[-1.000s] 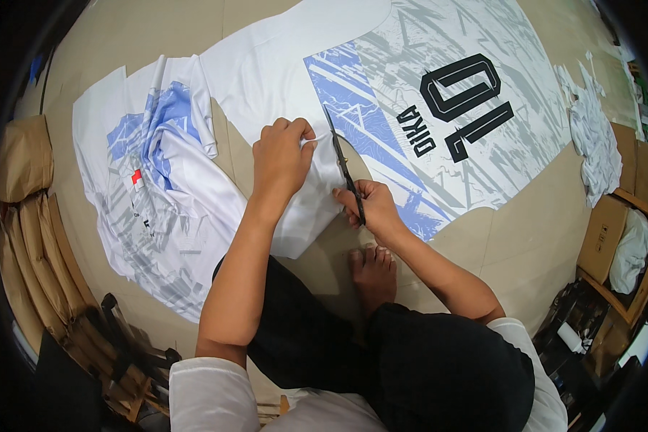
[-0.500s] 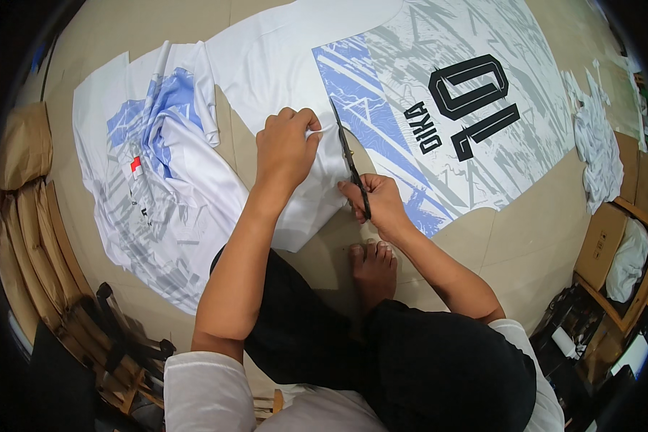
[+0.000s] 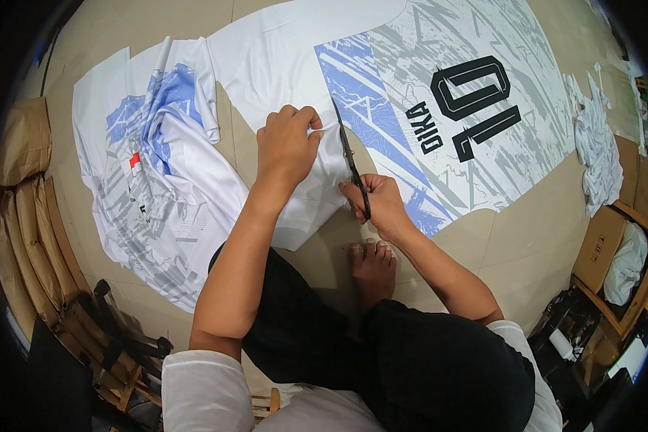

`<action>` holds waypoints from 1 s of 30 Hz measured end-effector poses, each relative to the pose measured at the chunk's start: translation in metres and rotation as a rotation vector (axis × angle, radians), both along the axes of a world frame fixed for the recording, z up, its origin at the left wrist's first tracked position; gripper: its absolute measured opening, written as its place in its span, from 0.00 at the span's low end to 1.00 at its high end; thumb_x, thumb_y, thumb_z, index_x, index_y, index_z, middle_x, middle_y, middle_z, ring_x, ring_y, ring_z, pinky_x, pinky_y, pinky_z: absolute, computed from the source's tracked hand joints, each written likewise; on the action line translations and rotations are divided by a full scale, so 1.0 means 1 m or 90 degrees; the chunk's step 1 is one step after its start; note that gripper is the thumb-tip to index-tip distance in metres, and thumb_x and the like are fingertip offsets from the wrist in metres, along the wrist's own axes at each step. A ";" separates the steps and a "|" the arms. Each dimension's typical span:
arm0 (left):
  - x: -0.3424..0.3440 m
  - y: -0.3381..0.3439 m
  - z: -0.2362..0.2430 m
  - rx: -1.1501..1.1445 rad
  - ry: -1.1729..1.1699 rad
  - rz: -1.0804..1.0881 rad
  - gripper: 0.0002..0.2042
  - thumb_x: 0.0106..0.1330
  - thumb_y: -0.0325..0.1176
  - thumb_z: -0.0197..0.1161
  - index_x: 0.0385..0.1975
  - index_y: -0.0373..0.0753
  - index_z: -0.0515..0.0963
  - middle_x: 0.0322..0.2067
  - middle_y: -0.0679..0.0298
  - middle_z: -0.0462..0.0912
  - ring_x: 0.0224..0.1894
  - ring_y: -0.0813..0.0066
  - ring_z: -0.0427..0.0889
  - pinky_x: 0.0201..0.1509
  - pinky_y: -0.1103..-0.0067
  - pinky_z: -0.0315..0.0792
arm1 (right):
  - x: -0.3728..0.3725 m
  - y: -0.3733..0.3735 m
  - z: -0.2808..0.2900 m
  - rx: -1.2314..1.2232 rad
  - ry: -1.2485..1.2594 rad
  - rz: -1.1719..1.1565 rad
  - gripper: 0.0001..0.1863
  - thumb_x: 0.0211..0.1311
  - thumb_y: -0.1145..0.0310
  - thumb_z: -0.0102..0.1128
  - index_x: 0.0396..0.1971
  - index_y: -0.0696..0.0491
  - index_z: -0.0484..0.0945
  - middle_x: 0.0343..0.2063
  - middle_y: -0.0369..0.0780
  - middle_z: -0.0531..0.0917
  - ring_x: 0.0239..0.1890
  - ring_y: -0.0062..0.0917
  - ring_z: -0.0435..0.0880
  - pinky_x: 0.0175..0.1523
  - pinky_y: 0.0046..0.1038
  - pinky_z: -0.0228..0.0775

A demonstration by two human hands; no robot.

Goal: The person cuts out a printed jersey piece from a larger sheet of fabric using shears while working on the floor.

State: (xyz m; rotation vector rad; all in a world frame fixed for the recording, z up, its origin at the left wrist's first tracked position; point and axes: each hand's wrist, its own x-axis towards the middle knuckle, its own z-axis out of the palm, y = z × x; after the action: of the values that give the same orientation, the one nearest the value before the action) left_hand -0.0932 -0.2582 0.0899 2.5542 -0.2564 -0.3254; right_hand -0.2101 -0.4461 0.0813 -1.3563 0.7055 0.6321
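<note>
The person sat on the floor (image 3: 525,245) with a large sheet of printed white fabric (image 3: 439,108) spread out ahead of both hands, patterned in blue and grey with bold black characters. The left hand (image 3: 286,147) was closed in a pinch on the near white edge of that fabric, lifting it slightly off the floor. Just to its right, the right hand (image 3: 381,205) was wrapped around the handles of a pair of black scissors (image 3: 351,162), whose blades pointed away from the person and ran up along the fabric edge beside the left hand's fingertips; whether the blades stood apart or together could not be told. A bare foot (image 3: 373,266) lay just below the right hand.

To the left, a second printed fabric piece (image 3: 158,194) in white, blue and grey lay flat, its right edge close to the left forearm. A heap of white fabric scraps (image 3: 599,155) lay at the far right of the sheet.

At the right edge stood an open cardboard box (image 3: 599,248) with white cloth (image 3: 626,263) bundled inside it. Along the left edge, brown padded bundles (image 3: 23,216) were lined up, well apart from the hands.
</note>
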 end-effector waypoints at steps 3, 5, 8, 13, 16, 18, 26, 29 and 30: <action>0.000 -0.002 0.001 -0.002 -0.002 0.000 0.06 0.69 0.34 0.71 0.42 0.43 0.85 0.42 0.58 0.86 0.47 0.52 0.83 0.52 0.57 0.76 | 0.000 -0.002 0.000 -0.002 -0.003 0.004 0.19 0.67 0.63 0.78 0.21 0.54 0.79 0.14 0.32 0.77 0.13 0.13 0.71 0.19 0.20 0.61; 0.000 -0.002 0.000 -0.003 -0.001 0.000 0.06 0.69 0.34 0.71 0.42 0.43 0.86 0.42 0.58 0.86 0.47 0.52 0.83 0.52 0.57 0.76 | 0.000 -0.003 0.001 -0.004 -0.002 0.009 0.18 0.67 0.64 0.78 0.21 0.54 0.79 0.14 0.32 0.77 0.13 0.13 0.71 0.19 0.20 0.61; 0.000 -0.001 -0.001 -0.005 -0.002 -0.001 0.06 0.69 0.34 0.71 0.42 0.43 0.86 0.42 0.59 0.86 0.47 0.53 0.83 0.52 0.58 0.76 | 0.000 -0.004 0.001 -0.015 0.001 0.009 0.18 0.66 0.64 0.78 0.21 0.54 0.79 0.14 0.32 0.78 0.13 0.13 0.71 0.19 0.21 0.60; 0.000 0.000 0.001 -0.011 0.008 0.002 0.06 0.69 0.34 0.71 0.42 0.44 0.86 0.42 0.58 0.86 0.47 0.53 0.83 0.52 0.58 0.76 | 0.001 -0.005 0.001 -0.005 -0.002 0.009 0.18 0.66 0.63 0.78 0.21 0.54 0.79 0.14 0.33 0.77 0.13 0.14 0.71 0.20 0.21 0.61; 0.000 0.000 0.002 -0.012 0.009 0.002 0.06 0.69 0.34 0.70 0.42 0.44 0.85 0.42 0.59 0.86 0.47 0.53 0.82 0.52 0.58 0.76 | 0.008 -0.005 0.006 -0.008 0.008 0.019 0.18 0.66 0.62 0.77 0.22 0.54 0.79 0.14 0.33 0.78 0.13 0.15 0.71 0.21 0.21 0.61; 0.000 0.001 0.002 -0.012 0.017 0.004 0.06 0.69 0.34 0.70 0.42 0.44 0.85 0.42 0.59 0.86 0.47 0.53 0.82 0.52 0.59 0.76 | 0.013 -0.004 0.004 -0.001 0.010 0.020 0.18 0.65 0.62 0.77 0.21 0.53 0.78 0.13 0.33 0.77 0.13 0.15 0.71 0.21 0.21 0.60; -0.001 0.001 0.003 -0.027 0.012 0.002 0.05 0.70 0.34 0.70 0.42 0.44 0.85 0.42 0.60 0.85 0.47 0.54 0.82 0.52 0.60 0.76 | 0.028 -0.001 0.000 0.012 0.003 -0.006 0.19 0.61 0.61 0.79 0.20 0.52 0.76 0.13 0.33 0.75 0.12 0.16 0.69 0.20 0.21 0.58; 0.000 0.001 0.003 -0.029 0.011 0.001 0.06 0.69 0.34 0.70 0.42 0.43 0.85 0.42 0.59 0.85 0.47 0.54 0.82 0.52 0.60 0.76 | 0.029 0.000 -0.002 0.013 -0.009 -0.009 0.19 0.61 0.61 0.79 0.20 0.52 0.76 0.13 0.33 0.75 0.12 0.15 0.69 0.20 0.21 0.58; 0.000 0.001 0.003 -0.029 0.011 -0.001 0.06 0.69 0.34 0.70 0.42 0.43 0.85 0.42 0.59 0.85 0.47 0.53 0.82 0.52 0.60 0.76 | 0.030 -0.001 -0.002 0.016 -0.009 -0.011 0.19 0.61 0.61 0.79 0.20 0.53 0.76 0.13 0.33 0.75 0.12 0.15 0.69 0.20 0.21 0.58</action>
State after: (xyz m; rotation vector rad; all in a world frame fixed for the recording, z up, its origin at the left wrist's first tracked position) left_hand -0.0933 -0.2569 0.0929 2.5060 -0.2575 -0.3378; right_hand -0.1805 -0.4469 0.0794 -1.3290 0.6953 0.6151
